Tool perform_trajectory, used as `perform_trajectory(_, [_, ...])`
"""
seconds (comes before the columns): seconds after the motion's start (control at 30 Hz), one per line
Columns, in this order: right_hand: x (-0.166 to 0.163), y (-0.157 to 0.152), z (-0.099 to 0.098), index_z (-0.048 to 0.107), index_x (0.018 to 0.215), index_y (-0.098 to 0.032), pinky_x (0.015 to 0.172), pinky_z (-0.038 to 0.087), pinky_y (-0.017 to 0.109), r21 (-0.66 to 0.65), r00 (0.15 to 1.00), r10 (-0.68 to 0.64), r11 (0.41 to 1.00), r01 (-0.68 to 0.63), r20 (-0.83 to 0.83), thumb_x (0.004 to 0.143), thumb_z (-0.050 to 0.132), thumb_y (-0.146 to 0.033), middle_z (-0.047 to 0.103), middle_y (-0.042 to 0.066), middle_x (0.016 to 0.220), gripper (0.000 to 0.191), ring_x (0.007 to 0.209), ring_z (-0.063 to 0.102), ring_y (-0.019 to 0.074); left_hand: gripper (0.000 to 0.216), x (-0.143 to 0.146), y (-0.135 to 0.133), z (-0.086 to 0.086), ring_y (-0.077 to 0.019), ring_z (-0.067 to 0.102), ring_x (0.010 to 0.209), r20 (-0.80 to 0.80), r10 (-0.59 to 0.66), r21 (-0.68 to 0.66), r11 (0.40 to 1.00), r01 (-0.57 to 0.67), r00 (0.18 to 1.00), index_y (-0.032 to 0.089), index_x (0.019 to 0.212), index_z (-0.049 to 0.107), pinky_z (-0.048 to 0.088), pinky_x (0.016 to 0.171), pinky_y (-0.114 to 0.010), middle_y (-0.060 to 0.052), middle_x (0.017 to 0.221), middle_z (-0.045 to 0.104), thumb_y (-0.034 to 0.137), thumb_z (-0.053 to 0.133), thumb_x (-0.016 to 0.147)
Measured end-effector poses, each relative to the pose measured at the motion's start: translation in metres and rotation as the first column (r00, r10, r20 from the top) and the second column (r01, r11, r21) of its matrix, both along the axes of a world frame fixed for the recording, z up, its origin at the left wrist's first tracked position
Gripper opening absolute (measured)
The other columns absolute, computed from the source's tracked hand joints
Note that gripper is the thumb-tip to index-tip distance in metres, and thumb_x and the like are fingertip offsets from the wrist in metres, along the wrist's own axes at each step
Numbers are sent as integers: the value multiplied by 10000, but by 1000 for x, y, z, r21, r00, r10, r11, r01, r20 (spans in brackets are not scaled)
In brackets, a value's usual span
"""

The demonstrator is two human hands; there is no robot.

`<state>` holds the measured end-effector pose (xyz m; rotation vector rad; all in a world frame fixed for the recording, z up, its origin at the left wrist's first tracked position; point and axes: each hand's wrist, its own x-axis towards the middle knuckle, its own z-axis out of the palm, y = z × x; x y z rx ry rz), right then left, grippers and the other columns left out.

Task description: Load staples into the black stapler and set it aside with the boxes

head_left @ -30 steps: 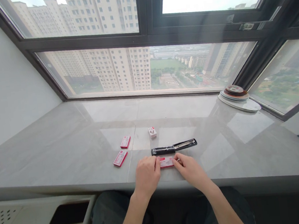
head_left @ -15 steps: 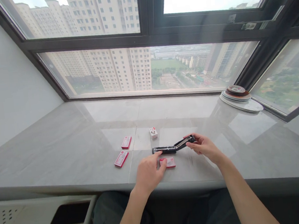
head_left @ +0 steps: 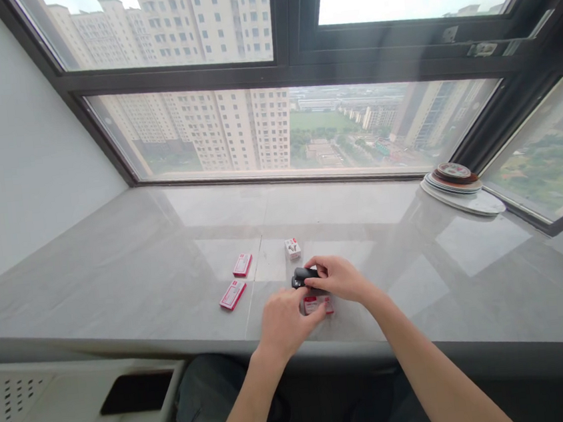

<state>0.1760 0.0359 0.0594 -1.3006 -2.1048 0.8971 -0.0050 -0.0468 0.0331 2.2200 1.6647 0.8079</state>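
A black stapler [head_left: 304, 274] lies on the grey countertop, its top arm folded down over the base. My right hand [head_left: 339, 277] grips the arm's right part, fingers behind and thumb in front, hiding that end. Near the stapler's front left edge is my left hand [head_left: 284, 321], its index fingertip against the base. Its thumb stretches apart over a red-and-white staple box [head_left: 316, 303], partly covering it. Behind the stapler stands a small white box [head_left: 293, 249] with red marks.
Two flat red-and-white boxes [head_left: 233, 294] lie left of my hands. A stack of round plates or mats [head_left: 460, 189] sits at the back right by the window [head_left: 273, 128]. Below the counter's front edge, a white surface at left holds a dark rectangle [head_left: 137, 393].
My right hand has swung the stapler's top arm leftward, from folded open to down over the base. My left hand has stayed nearly in place. The view has shifted slightly.
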Motion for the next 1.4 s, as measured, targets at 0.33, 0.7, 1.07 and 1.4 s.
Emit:
perform_trajectory(0.33, [16, -6, -7, 700, 1022, -231, 579, 297, 242, 17, 996, -78, 997, 78, 37, 839, 701, -468, 403, -90, 612, 300, 586, 434, 110, 113, -51, -6, -5, -321, 558, 1063, -139, 282, 201, 947, -252, 949, 262, 928, 712, 465, 902, -460, -85, 1073, 624, 341, 755, 861])
perform_trajectory(0.7, [14, -14, -10, 714, 1047, -244, 585, 309, 243, 29, 988, -136, 991, 134, 75, 830, 680, -442, 431, -76, 635, 297, 604, 459, 120, 165, -140, 37, -28, -297, 230, 1541, -43, 175, 209, 964, -162, 984, 234, 873, 568, 338, 1210, -470, -58, 1614, 381, 360, 674, 876])
perform_trajectory(1.07, [22, -26, -1, 760, 1220, -278, 546, 229, 245, -62, 986, -145, 987, 150, 81, 903, 586, -503, 325, -65, 576, 426, 548, 353, 113, 749, -90, 74, -47, -296, 269, 1536, 37, 162, 123, 978, -166, 986, 233, 1629, 174, 325, 1228, -479, -112, 1639, 336, 382, 536, 991])
perform_trajectory(1.4, [28, -49, -23, 797, 929, -190, 527, 247, 256, -110, 935, -352, 929, 353, 34, 919, 479, -706, 365, -46, 518, 606, 517, 338, 125, 562, 3, 98, -46, -346, 258, 1527, -116, 132, 233, 967, -102, 984, 241, 1600, 299, 283, 1215, -590, -168, 1601, 367, 375, 410, 1066])
